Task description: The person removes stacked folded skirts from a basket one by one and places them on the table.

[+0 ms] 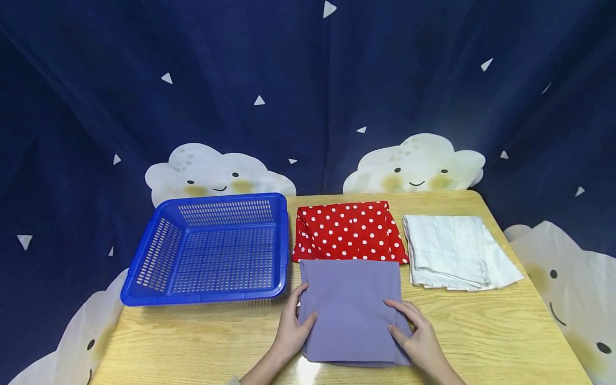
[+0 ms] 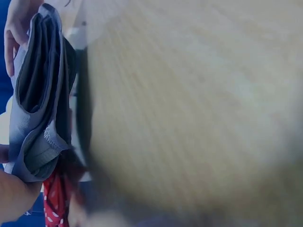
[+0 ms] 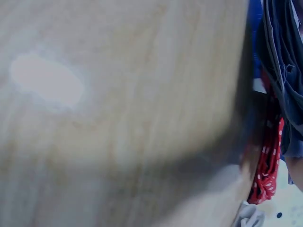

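Observation:
A purple cloth (image 1: pixel 353 310), folded into a flat square of several layers, lies between my two hands in the head view. My left hand (image 1: pixel 291 332) grips its left edge, thumb over the top face and the other fingers along the side. On the opposite edge my right hand (image 1: pixel 417 336) holds it with thumb and fingers at the border. The left wrist view shows the stacked folds of the cloth (image 2: pixel 45 94) edge-on, above the table surface. Its dark layered edge (image 3: pixel 284 71) also shows at the right of the right wrist view.
A blue slotted plastic basket (image 1: pixel 284 251) stands at the left with nothing in it. Behind the purple cloth lies a folded red cloth with white dots (image 1: pixel 346 230). A folded white cloth (image 1: pixel 452 251) sits at the right on the wooden table (image 1: pixel 505 331). A dark blue curtain (image 1: pixel 308 64) hangs behind.

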Tool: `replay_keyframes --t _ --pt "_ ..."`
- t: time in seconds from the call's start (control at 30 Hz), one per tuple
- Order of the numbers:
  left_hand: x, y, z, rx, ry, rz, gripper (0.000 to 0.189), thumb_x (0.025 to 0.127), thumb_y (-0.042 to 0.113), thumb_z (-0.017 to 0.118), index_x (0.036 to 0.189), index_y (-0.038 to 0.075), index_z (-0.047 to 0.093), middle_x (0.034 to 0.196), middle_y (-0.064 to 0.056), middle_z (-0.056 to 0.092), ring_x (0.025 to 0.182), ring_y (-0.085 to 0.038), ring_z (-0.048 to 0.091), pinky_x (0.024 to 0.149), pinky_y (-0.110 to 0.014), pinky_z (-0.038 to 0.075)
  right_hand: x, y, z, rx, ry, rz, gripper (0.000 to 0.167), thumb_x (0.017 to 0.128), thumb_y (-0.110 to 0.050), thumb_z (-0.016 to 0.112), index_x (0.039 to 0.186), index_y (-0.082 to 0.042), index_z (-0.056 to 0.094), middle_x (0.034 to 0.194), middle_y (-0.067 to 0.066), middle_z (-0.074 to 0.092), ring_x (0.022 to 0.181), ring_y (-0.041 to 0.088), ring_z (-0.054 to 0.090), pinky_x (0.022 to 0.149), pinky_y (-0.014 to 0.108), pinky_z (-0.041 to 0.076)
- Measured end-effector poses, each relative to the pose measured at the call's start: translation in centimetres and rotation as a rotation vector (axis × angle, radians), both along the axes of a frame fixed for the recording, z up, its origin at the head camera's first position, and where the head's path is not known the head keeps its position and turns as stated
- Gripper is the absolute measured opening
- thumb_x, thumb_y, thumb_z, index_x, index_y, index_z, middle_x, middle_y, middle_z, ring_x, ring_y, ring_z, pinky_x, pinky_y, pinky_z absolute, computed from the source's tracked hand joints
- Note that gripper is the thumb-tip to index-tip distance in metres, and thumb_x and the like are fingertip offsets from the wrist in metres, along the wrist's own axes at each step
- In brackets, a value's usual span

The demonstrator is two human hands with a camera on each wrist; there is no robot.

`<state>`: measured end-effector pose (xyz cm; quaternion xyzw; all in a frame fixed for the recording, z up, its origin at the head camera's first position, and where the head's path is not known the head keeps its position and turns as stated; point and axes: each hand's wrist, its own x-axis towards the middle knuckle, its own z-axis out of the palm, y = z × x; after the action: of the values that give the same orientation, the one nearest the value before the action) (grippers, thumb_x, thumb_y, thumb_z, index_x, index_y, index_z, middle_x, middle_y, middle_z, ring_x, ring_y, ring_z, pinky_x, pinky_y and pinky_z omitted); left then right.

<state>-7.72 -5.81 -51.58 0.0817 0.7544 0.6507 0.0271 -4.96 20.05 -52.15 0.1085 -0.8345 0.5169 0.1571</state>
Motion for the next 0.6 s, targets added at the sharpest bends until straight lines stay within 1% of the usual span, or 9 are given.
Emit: replay_keyframes --t 0.13,0.2,0.23,0.33,0.4,0.5,0.53,0.6 --pt "0.1 -0.1 -2.6 0.023 -0.006 -0.001 0.061 0.074 -0.017 0.056 0.131 -0.005 0.036 0.109 -0.027 0.053 0.086 -0.028 0.061 0.066 -0.029 0.053 0.6 -0.4 0.2 -0.001 -0.006 -0.024 0.056 0.052 0.028 0.067 0.103 0.007 0.063 0.099 0.018 0.06 0.102 -0.002 0.05 0.09 0.005 0.034" --pt "0.1 -0.1 -3.6 0.037 -0.02 -0.001 0.063 0.075 -0.015 0.057 0.133 -0.002 0.036 0.112 -0.026 0.052 0.088 -0.027 0.061 0.068 -0.029 0.053 0.7 -0.3 -0.5 0.007 -0.011 -0.032 0.057 0.052 0.027 0.069 0.104 0.005 0.064 0.1 0.017 0.061 0.103 -0.002 0.05 0.09 0.005 0.034" --pt "0.2 -0.1 -3.9 0.045 -0.023 -0.003 0.063 0.075 -0.015 0.057 0.133 -0.001 0.036 0.113 -0.026 0.052 0.09 -0.027 0.061 0.068 -0.028 0.053 0.8 -0.1 -1.0 0.007 -0.016 -0.033 0.057 0.052 0.027 0.069 0.105 0.004 0.064 0.1 0.016 0.061 0.103 -0.003 0.049 0.09 0.004 0.034" --pt "0.4 -0.1 -4.4 0.051 -0.035 -0.008 0.064 0.075 -0.015 0.057 0.133 -0.001 0.036 0.114 -0.025 0.052 0.092 -0.025 0.06 0.07 -0.028 0.053 0.9 0.3 -2.4 0.001 -0.035 -0.033 0.059 0.053 0.025 0.071 0.107 0.001 0.064 0.103 0.014 0.061 0.106 -0.004 0.048 0.09 0.004 0.033" --pt "0.4 -0.1 -4.5 0.04 -0.03 -0.005 0.063 0.074 -0.017 0.057 0.132 -0.003 0.036 0.11 -0.026 0.054 0.091 -0.026 0.06 0.07 -0.028 0.053 1.0 0.6 -3.1 0.01 -0.044 -0.038 0.06 0.054 0.024 0.072 0.108 -0.001 0.064 0.104 0.012 0.061 0.106 -0.005 0.048 0.09 0.004 0.033" --pt "0.4 0.1 -4.7 -0.016 -0.01 0.023 0.063 0.071 -0.019 0.057 0.13 -0.005 0.037 0.105 -0.025 0.057 0.088 -0.027 0.059 0.07 -0.03 0.052 1.0 0.7 -3.7 0.008 -0.062 -0.045 0.06 0.054 0.023 0.072 0.108 -0.002 0.064 0.105 0.012 0.061 0.106 -0.006 0.047 0.09 0.004 0.033" --pt "0.5 0.2 -4.8 -0.044 0.007 0.038 0.063 0.07 -0.019 0.058 0.129 -0.005 0.038 0.105 -0.025 0.057 0.088 -0.027 0.059 0.07 -0.031 0.051 1.0 0.8 -3.8 0.009 -0.071 -0.048 0.06 0.054 0.023 0.071 0.108 -0.002 0.064 0.105 0.012 0.061 0.106 -0.006 0.047 0.09 0.003 0.033" --pt "0.6 0.3 -4.8 -0.105 0.022 0.07 0.064 0.069 -0.016 0.06 0.128 -0.002 0.041 0.106 -0.022 0.058 0.089 -0.026 0.058 0.073 -0.032 0.05 1.0 0.9 -3.9 0.009 -0.096 -0.054 0.059 0.055 0.023 0.071 0.108 -0.003 0.064 0.105 0.011 0.06 0.106 -0.008 0.046 0.089 0.003 0.033"
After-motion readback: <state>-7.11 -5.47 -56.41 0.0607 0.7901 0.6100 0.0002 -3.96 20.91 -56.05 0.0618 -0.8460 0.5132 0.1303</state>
